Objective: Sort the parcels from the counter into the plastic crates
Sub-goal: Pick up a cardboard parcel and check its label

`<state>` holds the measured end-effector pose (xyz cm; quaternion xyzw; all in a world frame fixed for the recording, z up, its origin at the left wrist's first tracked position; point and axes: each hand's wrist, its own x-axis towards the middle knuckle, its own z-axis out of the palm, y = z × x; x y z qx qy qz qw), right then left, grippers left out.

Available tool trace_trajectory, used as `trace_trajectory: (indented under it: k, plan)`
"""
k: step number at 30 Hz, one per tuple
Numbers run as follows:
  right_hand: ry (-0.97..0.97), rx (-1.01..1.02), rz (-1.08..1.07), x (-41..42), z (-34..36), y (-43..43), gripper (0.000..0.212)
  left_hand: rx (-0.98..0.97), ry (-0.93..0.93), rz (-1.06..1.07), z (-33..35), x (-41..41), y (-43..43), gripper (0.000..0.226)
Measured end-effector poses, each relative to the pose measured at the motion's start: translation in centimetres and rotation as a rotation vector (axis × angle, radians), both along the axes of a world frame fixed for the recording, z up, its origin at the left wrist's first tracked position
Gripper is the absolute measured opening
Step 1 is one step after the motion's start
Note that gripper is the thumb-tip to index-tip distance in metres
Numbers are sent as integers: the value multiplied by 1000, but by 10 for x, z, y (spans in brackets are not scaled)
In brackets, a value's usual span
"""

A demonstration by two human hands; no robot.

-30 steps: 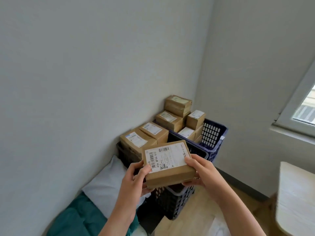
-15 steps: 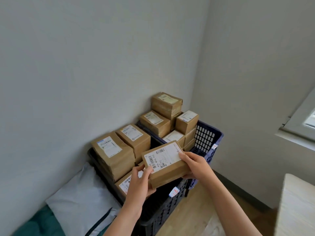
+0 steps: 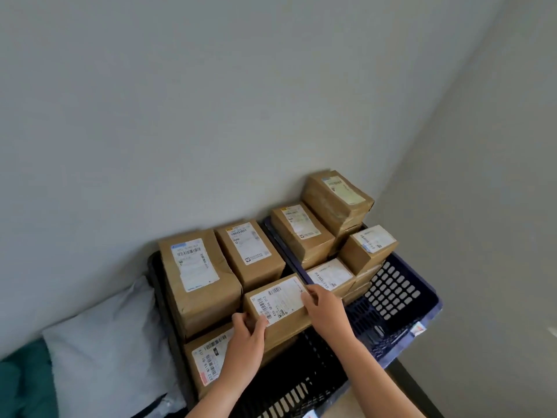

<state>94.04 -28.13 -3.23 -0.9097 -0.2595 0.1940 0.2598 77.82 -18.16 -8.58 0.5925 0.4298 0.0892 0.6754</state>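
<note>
Both hands hold a brown cardboard parcel (image 3: 278, 303) with a white barcode label, low inside the black crate (image 3: 304, 375). My left hand (image 3: 248, 333) grips its near left corner and my right hand (image 3: 322, 306) its right end. The parcel lies on top of another labelled parcel (image 3: 208, 362) and against two taller parcels (image 3: 196, 282) at the crate's back. The blue crate (image 3: 398, 309) stands just to the right, in the room's corner, with several stacked parcels (image 3: 301, 233) in its far half.
A grey poly mailer bag (image 3: 111, 345) lies left of the black crate, over a teal cloth (image 3: 27, 384). Walls close in behind and to the right. A strip of wooden floor (image 3: 367, 402) shows at the bottom, by the dark baseboard.
The parcel has gone down and forward from mid-air into the black crate, onto the parcel below. The view has moved closer and now looks down on both crates.
</note>
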Motion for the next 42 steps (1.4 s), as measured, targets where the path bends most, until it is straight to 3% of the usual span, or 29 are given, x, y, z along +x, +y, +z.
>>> trace_trajectory:
  k: [4,7,10,12,15,18,24,34,38,40,42]
  plan:
    - [-75,-137,101,12,-17,19,36,87,92,37,-23,8,2,40]
    - [-276,-200,230,14,-28,22,43,180,134,23,-33,14,2,55]
    - [-438,-68,329,16,-36,16,45,261,165,61,-33,14,1,66]
    - [-555,76,433,22,-42,6,44,524,194,88,-29,7,0,65]
    - [-645,194,624,23,-46,-7,47,1032,108,-29,-29,-1,-3,44]
    - [-645,162,746,25,-54,-13,49,1204,100,-149,-31,6,-6,33]
    - [-608,218,770,37,-69,-10,41,1128,235,-106,-28,21,-21,31]
    - [-577,296,798,48,-86,-1,26,1175,354,-104,-33,33,-23,28]
    - [-553,162,875,52,-55,4,23,1056,407,-242,-7,35,-20,28]
    - [-366,107,823,55,-34,9,32,949,435,-296,18,38,-17,27]
    - [-142,177,722,57,-7,10,37,877,355,-189,45,46,-20,27]
